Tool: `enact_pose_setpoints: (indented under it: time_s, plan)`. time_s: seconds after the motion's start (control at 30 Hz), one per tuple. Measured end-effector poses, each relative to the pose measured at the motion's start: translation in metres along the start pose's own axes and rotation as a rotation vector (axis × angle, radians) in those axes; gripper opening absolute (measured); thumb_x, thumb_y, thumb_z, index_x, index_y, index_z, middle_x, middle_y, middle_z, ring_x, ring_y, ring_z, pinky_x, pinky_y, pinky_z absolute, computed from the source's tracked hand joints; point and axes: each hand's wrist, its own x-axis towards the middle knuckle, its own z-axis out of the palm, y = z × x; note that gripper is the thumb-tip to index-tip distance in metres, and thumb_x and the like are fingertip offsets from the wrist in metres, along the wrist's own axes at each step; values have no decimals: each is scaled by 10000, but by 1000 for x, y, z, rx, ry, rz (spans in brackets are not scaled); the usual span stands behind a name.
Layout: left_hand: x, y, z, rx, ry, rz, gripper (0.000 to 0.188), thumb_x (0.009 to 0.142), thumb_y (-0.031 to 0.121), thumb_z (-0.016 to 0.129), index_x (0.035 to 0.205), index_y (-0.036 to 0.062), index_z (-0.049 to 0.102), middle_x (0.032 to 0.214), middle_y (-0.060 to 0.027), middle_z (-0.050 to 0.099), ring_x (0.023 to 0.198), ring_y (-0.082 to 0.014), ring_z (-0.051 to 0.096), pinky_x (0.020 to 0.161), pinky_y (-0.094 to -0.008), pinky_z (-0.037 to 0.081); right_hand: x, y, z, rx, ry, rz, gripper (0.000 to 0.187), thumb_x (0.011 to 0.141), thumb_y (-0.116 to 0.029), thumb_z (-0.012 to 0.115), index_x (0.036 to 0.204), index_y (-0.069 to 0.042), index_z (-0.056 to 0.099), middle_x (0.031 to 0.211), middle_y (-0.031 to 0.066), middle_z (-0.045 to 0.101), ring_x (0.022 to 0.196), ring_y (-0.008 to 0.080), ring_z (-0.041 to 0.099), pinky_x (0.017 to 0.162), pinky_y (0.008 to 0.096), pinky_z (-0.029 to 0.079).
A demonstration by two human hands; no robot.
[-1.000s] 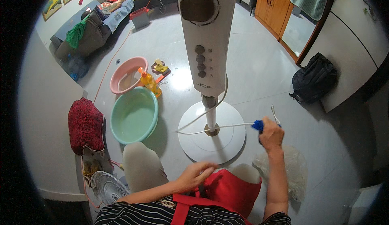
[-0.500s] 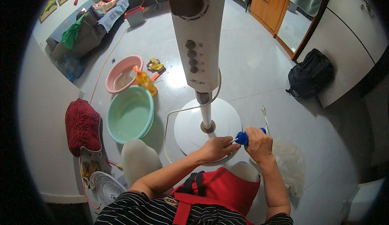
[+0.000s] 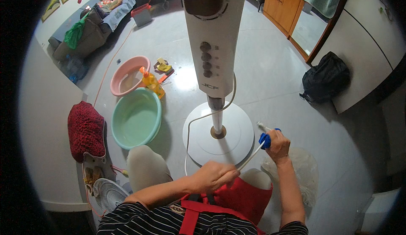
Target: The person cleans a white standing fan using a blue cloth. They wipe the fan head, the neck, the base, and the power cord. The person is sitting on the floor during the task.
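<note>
A white stand fan point(image 3: 215, 49) with a dial and several buttons rises in front of me from its round white base point(image 3: 196, 140). My left hand point(image 3: 215, 176), slightly blurred, is closed on its white power cord point(image 3: 250, 158) just over the red apron point(image 3: 249, 197). My right hand point(image 3: 278, 145) grips a blue cloth point(image 3: 265, 141) wrapped round the same cord, to the right of the base. The cord runs taut between both hands. Beyond the right hand sticks out the cord's pale end, seemingly the plug point(image 3: 262, 126).
On the left are a green basin point(image 3: 136, 125), a pink basin point(image 3: 141, 61), an orange soap bottle point(image 3: 151, 82) and a fan grille point(image 3: 111, 196). A clear plastic bag point(image 3: 306, 171) and black backpack point(image 3: 325, 77) lie right. A person point(image 3: 116, 4) lies on the sofa behind.
My left hand has drawn back toward me along the cord, away from the blue cloth. My right hand has shifted slightly right, cloth still in it. The fan appears a little further right.
</note>
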Motion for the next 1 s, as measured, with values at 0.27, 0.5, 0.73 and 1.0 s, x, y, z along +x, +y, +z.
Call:
enact_pose_setpoints:
  time_s: [0.27, 0.5, 0.73, 1.0]
  plan:
    - [-65, 11, -32, 44, -92, -10, 342, 951, 251, 371, 746, 51, 557, 656, -91, 588, 586, -264, 573, 571, -339, 454, -17, 76, 14, -174, -78, 216, 194, 736, -191, 647, 842, -116, 503, 737, 88, 563, 711, 304, 573, 546, 414, 453]
    - [-33, -44, -35, 526, -187, -346, 418, 910, 338, 467, 1238, 79, 471, 1109, -193, 557, 1024, -330, 536, 892, -408, 414, 21, 59, -43, -258, 173, 95, 197, 769, -228, 659, 825, -98, 522, 716, 70, 564, 674, 260, 580, 544, 366, 474]
    - [48, -10, 1, -301, 171, 24, 328, 937, 290, 455, 1077, -6, 480, 883, -138, 615, 791, -182, 593, 691, -297, 459, 72, -42, -41, -119, 351, -452, 167, 752, -127, 625, 824, -149, 477, 789, 16, 552, 771, 167, 592, 515, 264, 468]
    - [31, 4, 22, -487, 182, -190, 316, 963, 278, 381, 858, 12, 515, 559, -40, 533, 487, -102, 510, 462, -239, 391, 59, -54, -34, -16, 328, -519, 155, 774, -166, 606, 845, -156, 469, 795, 8, 559, 739, 149, 590, 492, 252, 458]
